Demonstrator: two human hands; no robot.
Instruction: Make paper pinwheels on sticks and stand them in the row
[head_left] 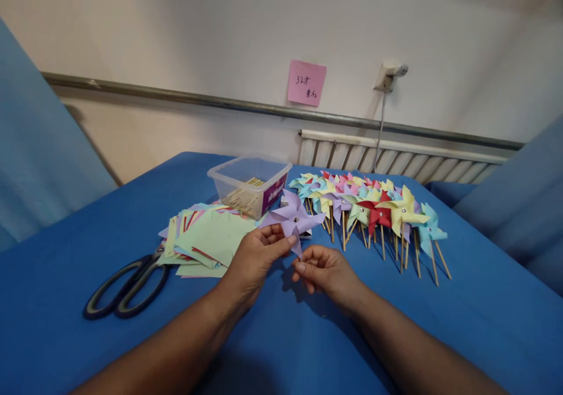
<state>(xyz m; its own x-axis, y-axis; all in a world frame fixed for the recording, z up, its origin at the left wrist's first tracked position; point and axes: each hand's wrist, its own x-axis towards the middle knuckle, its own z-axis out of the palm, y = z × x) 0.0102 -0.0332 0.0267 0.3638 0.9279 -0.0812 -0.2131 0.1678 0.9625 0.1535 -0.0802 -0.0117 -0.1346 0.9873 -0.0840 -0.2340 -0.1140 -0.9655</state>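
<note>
A lilac paper pinwheel (294, 214), its blades folded in to a small dark centre, is pinched between the thumb and fingers of my left hand (259, 257). No stick shows on it. Just right of and below it, my right hand (328, 272) is closed, thumb against fingers, at the tip of the lowest blade. Whether it grips that tip or some small piece is hidden by the fingers. Behind the pinwheel stands a clear plastic tub (224, 178) with thin wooden sticks (246, 194) inside. A small box behind the pinwheel is mostly covered.
Left of my hands lies a stack of coloured paper sheets (211, 237), with dark-handled scissors (136, 283) beside it. Many finished pinwheels on sticks (380, 212) lie to the right on the blue tablecloth (281, 336). A radiator (396, 157) and pipe run along the wall behind.
</note>
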